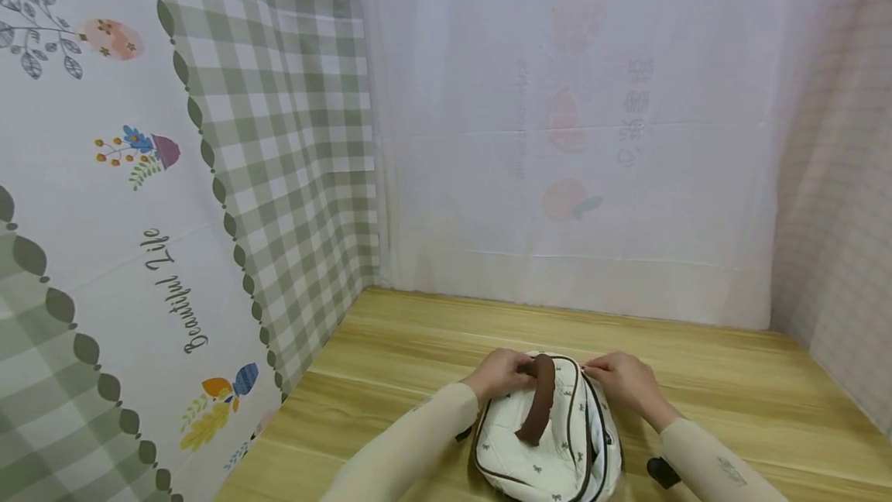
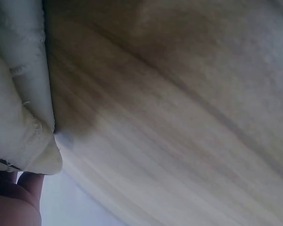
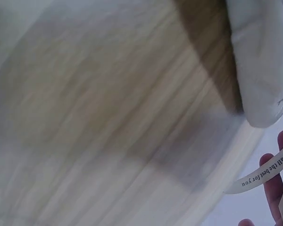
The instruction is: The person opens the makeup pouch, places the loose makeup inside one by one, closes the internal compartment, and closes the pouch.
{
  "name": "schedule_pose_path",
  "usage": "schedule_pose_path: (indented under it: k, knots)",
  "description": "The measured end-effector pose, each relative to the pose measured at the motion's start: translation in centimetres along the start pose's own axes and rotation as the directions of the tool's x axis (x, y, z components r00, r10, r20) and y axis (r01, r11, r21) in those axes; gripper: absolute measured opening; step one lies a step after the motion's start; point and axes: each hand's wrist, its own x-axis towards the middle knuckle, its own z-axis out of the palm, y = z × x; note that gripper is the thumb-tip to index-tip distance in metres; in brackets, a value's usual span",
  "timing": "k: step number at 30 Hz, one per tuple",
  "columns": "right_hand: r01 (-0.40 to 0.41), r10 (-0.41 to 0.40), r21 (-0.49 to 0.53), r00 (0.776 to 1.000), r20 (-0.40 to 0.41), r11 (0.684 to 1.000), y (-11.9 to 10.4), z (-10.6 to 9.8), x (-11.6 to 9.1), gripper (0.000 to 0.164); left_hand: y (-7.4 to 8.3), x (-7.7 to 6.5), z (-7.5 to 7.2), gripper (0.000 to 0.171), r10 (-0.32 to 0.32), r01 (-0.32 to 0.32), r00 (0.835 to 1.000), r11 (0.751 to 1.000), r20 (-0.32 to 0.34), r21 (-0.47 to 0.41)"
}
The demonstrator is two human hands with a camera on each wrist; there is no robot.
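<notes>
A white quilted bag (image 1: pixel 507 432) with a small bow print, dark piping and a brown handle (image 1: pixel 539 401) lies on the wood-grain table. Its zipped opening gapes along the right side. My left hand (image 1: pixel 500 373) grips the bag's far edge beside the handle; in the left wrist view its fingers (image 2: pixel 30 186) press against the fabric. At the upper right edge, my right hand (image 1: pixel 627 379) pinches the zipper end, though the zipper pull itself is hidden. A printed ribbon (image 3: pixel 262 175) runs across the right fingers (image 3: pixel 273 193) in the right wrist view.
The wood-grain table (image 1: pixel 390 362) extends around the bag. A black object (image 1: pixel 662 472) sits beneath the right forearm. Green-checked cloth (image 1: pixel 293 99) hangs on the left, and a pale curtain (image 1: pixel 460 177) closes off the back.
</notes>
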Motion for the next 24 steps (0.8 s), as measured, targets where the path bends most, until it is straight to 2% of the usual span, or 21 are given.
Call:
schedule_pose_path:
  k: [5,11,19,24]
  knots:
    - [0.066,-0.069,-0.055,0.997,-0.04,0.996,0.6,-0.3,-0.8,0.013,-0.2,0.1,0.4,0.005,0.002,-0.001,0.999,0.999,-0.032,0.036]
    - [0.108,-0.114,-0.059,0.988,-0.107,0.992,0.7,-0.6,-2.2,0.007,-0.3,0.2,0.6,0.005,0.031,-0.026,0.998,0.996,-0.053,0.083]
    - [0.135,-0.145,-0.074,0.977,-0.156,0.988,-0.2,-1.0,-4.4,0.01,-0.2,0.2,0.9,0.004,-0.017,0.019,0.998,0.999,-0.056,0.05]
    - [0.186,-0.196,-0.073,0.964,-0.182,0.98,-0.7,-1.3,-5.7,0.006,0.1,0.1,0.8,0.007,-0.008,0.014,0.997,0.998,-0.081,0.068]
